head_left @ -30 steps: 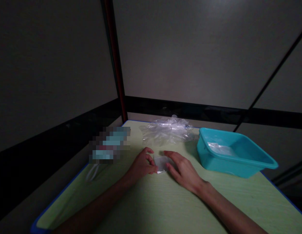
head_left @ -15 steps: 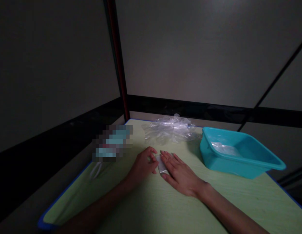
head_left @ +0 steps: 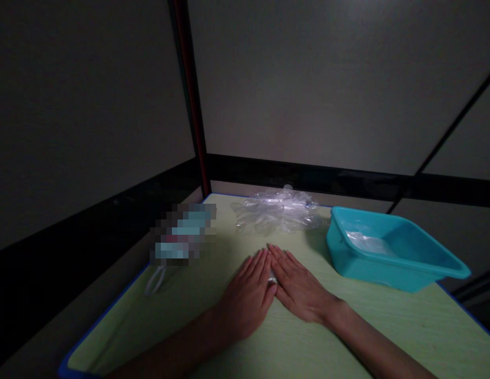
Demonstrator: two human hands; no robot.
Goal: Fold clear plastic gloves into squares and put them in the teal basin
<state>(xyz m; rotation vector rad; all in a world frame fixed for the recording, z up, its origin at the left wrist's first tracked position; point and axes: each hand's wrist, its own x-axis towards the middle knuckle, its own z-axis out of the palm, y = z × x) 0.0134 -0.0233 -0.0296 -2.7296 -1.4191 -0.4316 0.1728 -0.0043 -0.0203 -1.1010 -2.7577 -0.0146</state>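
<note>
A small folded piece of clear plastic (head_left: 272, 277) lies on the pale green table (head_left: 308, 347), mostly hidden beneath my hands. My left hand (head_left: 251, 295) rests flat with its fingers stretched forward, pressing on the plastic from the left. Flat on the other side lies my right hand (head_left: 302, 287), fingers straight and slightly apart. The fingertips of both hands meet at the front, and a bit of shiny plastic shows in the gap between them.
A loose pile of clear plastic (head_left: 278, 210), perhaps thin gloves, lies at the back of the table. To the right stands a turquoise basin (head_left: 387, 271) with folded clear plastic (head_left: 369, 243) inside. A blurred-out object with a white loop (head_left: 155, 279) sits at the left edge.
My left hand has gone from curled fingers beside the plastic to lying flat on it, against my right hand. My right hand has stayed nearly in place.
</note>
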